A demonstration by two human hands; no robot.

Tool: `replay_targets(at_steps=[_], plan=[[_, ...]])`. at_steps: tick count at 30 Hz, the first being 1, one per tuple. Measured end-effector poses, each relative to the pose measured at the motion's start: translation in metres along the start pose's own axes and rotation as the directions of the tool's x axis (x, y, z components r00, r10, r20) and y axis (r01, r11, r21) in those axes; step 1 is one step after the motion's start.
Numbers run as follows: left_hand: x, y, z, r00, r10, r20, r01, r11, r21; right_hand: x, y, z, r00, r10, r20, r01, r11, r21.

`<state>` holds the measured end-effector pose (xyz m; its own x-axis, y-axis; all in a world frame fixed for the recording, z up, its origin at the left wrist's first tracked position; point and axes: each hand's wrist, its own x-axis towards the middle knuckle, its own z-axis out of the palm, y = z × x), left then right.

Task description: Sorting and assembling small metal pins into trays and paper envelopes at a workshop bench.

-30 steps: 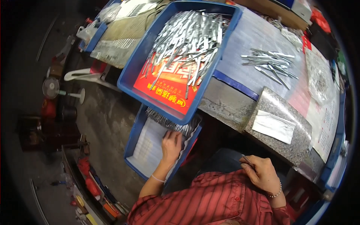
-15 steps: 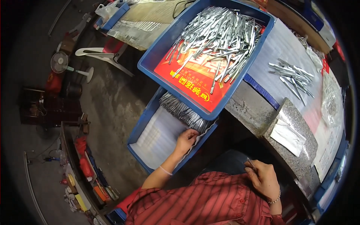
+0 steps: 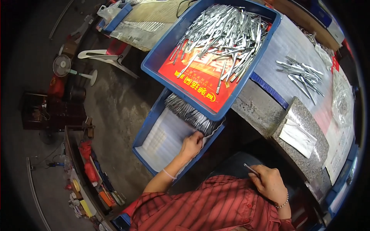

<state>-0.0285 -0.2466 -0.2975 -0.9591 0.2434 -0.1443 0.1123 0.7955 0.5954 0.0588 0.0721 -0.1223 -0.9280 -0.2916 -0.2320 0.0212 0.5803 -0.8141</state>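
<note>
My left hand (image 3: 192,146) reaches into the lower blue bin (image 3: 145,163), its fingers curled together beside a row of slim metal pieces (image 3: 189,112) along the far side. Whatever those fingers may hold is hidden. Near my lap, my right hand (image 3: 269,184) grips a slim metal rod (image 3: 251,169) between thumb and fingers, with one end sticking out to the left. Above the lower bin sits a larger blue tray (image 3: 155,73), lined in red, with a heap of loose silvery metal strips (image 3: 227,32).
A smaller pile of metal strips (image 3: 302,77) lies on the workbench sheet (image 3: 269,57) at right. Closer in, a folded white cloth (image 3: 297,138) rests on a curved speckled slab (image 3: 308,119). At left stand a white chair (image 3: 98,54) and a fan (image 3: 61,65).
My right hand has turned slightly, and the rod's end now points farther left and sticks out more. The left hand stays by the row, nearly unmoved.
</note>
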Motion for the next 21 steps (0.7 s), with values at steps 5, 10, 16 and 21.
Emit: replay_targets(at_steps=[5,10,16,21], plan=[[0.018,0.029,-0.014,0.975,-0.116,-0.188,0.061,0.960,-0.273,-0.001,0.002,0.000,1.000,-0.004,0.000,0.004,1.000,-0.008],[0.005,0.002,-0.016,0.943,-0.328,-0.060,0.259,0.833,-0.489,-0.001,0.001,-0.004,0.998,0.054,0.013,-0.054,0.999,-0.007],[-0.010,-0.002,0.008,0.975,-0.193,0.107,0.218,0.912,-0.348,0.004,0.003,0.006,0.999,0.047,0.020,-0.047,0.998,-0.040],[0.001,-0.012,0.022,0.974,-0.185,0.133,0.217,0.576,-0.788,0.021,-0.014,0.011,0.996,0.041,0.073,-0.037,0.998,-0.056]])
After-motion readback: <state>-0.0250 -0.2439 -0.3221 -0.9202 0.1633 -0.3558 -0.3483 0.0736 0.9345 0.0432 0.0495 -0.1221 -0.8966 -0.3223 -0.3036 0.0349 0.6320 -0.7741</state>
